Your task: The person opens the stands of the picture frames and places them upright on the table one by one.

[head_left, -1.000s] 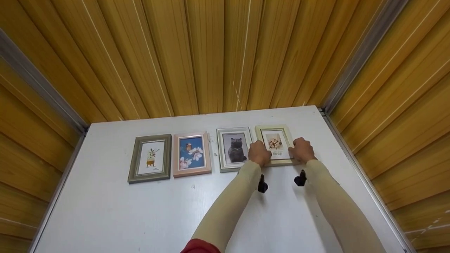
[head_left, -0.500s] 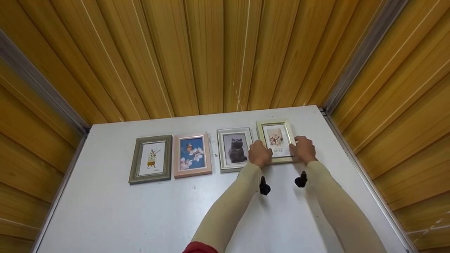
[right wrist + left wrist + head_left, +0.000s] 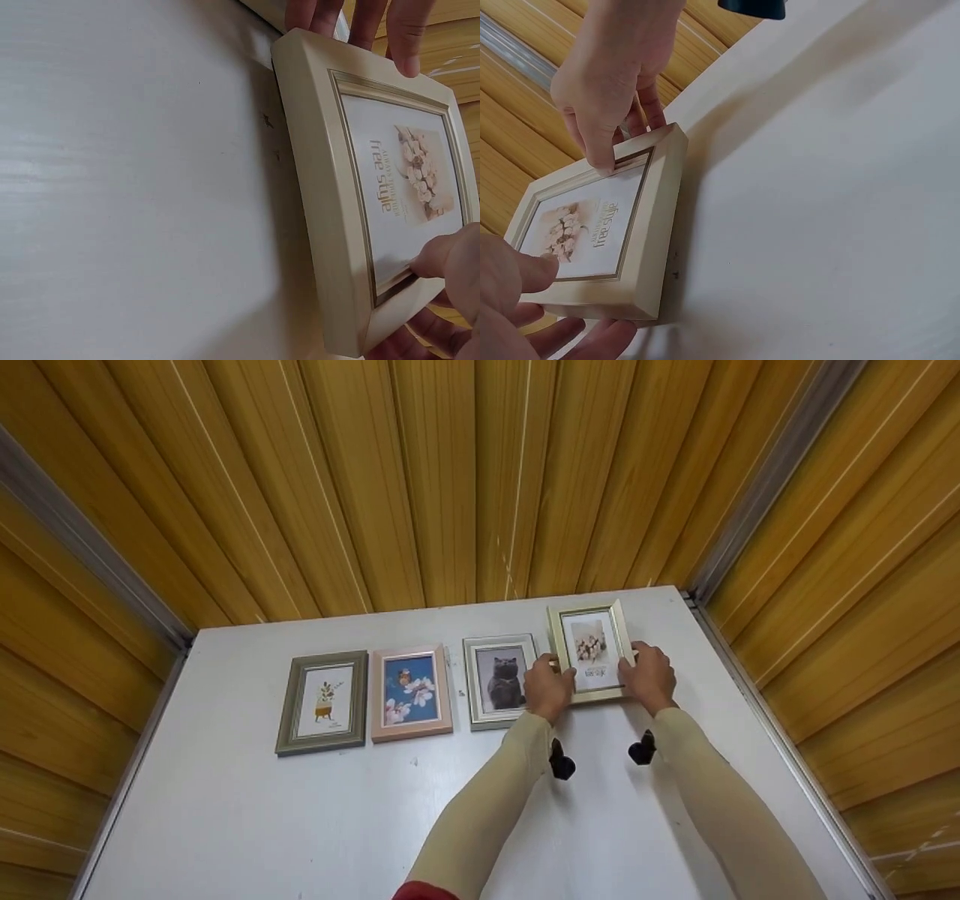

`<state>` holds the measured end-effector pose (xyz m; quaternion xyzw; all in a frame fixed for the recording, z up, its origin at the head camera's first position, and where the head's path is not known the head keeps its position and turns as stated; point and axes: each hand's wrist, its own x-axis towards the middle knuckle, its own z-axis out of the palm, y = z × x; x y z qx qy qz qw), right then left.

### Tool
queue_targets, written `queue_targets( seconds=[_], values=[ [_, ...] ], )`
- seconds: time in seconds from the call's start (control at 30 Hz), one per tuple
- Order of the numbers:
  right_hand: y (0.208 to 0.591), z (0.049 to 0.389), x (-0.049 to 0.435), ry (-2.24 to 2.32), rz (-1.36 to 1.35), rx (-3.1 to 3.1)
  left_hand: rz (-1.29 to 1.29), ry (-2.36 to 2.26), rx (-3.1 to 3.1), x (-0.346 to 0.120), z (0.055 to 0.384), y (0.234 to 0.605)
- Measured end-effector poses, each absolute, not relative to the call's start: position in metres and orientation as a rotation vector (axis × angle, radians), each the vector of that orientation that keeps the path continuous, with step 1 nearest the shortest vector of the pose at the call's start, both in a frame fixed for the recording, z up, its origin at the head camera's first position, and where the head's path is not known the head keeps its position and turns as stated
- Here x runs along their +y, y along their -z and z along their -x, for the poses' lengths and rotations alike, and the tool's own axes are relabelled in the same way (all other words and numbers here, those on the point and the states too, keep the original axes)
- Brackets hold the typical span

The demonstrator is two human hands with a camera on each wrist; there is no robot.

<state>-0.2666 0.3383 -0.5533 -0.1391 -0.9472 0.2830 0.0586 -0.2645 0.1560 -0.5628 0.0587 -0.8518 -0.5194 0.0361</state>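
Observation:
Both hands hold a cream picture frame [image 3: 591, 654] with a flower picture and "free style" lettering, at the upper right of the white panel [image 3: 315, 825] in the head view. My left hand [image 3: 550, 688] grips its left side, thumb over the front and fingers toward the back. On the opposite side my right hand [image 3: 649, 676] grips it the same way. Both wrist views show the frame [image 3: 330, 187] standing off the panel, its shadow beside it. Just left of it, a silver-green frame with a grey cat picture [image 3: 504, 679] is partly covered by my left hand.
Further left on the panel are a pink frame with blossoms [image 3: 412, 691] and an olive-green frame with a potted plant [image 3: 322, 701]. Yellow wood-look boards [image 3: 442, 480] and grey metal strips [image 3: 772, 480] border the panel. Small dark marks [image 3: 268, 120] show on its surface.
The cream frame has moved upward and come away from the panel, tilting slightly, with both hands holding its sides. My fingers have shifted further behind it. The other frames stay put.

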Motion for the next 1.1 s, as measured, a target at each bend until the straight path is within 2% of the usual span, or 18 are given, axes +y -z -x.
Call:
queue_targets(
  seconds=[0.53,1.1],
  values=[
    [0.556,0.259,0.326,-0.894,0.358,-2.683,-0.198,1.644,-2.524,0.15,0.261,0.558],
    [0.548,0.26,0.326,-0.966,0.302,-2.551,-0.062,1.638,-2.531,0.147,0.264,0.553]
  ],
)
